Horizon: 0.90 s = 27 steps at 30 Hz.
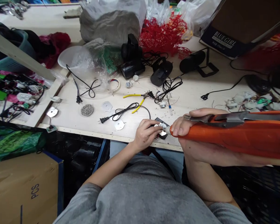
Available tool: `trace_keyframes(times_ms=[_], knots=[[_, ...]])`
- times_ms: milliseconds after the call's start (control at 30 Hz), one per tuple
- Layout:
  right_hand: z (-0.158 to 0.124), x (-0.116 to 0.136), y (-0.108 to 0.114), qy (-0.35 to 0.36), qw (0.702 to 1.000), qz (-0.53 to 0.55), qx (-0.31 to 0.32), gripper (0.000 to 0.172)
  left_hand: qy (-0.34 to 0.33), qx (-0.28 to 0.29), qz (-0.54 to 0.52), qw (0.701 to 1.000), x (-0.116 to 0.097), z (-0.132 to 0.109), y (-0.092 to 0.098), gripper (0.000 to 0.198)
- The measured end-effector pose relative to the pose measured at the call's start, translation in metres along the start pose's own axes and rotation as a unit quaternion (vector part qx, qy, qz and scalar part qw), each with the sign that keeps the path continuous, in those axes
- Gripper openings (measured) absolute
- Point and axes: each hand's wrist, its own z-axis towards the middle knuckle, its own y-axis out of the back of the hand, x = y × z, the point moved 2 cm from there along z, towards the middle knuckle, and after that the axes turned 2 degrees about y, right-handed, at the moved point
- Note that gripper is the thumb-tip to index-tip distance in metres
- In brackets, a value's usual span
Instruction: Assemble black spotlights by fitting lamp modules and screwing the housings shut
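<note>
At my cluttered desk [189, 90], my left hand [146, 134] pinches a small metal part [162, 132], while my right hand [191, 130] closes around an orange-handled soldering iron [235, 137], its tip just beside the part.

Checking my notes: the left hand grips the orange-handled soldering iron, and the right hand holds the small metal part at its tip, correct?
No, the hands are swapped: the right hand grips the orange-handled soldering iron, and the left hand holds the small metal part at its tip, as the head view shows.
</note>
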Motion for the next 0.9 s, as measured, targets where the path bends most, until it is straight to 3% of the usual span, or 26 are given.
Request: trace_keyframes(times_ms=[100,267,467,900], knots=[[0.007,-0.003,-0.003,0.026,0.999,-0.032,0.006,0.082,0.016,0.008,0.010,1.000,0.004,0.001,-0.002,0.020],[0.018,-0.020,-0.005,0.043,0.998,-0.032,-0.034,0.088,0.058,0.048,-0.014,0.997,0.010,0.005,-0.007,0.054],[0.022,-0.035,-0.004,0.029,0.997,-0.055,-0.040,0.083,0.114,0.104,-0.029,0.988,0.014,0.006,-0.012,0.048],[0.023,-0.050,0.004,-0.023,0.999,-0.036,-0.030,0.091,0.097,0.081,-0.031,0.992,0.016,0.007,-0.013,0.045]])
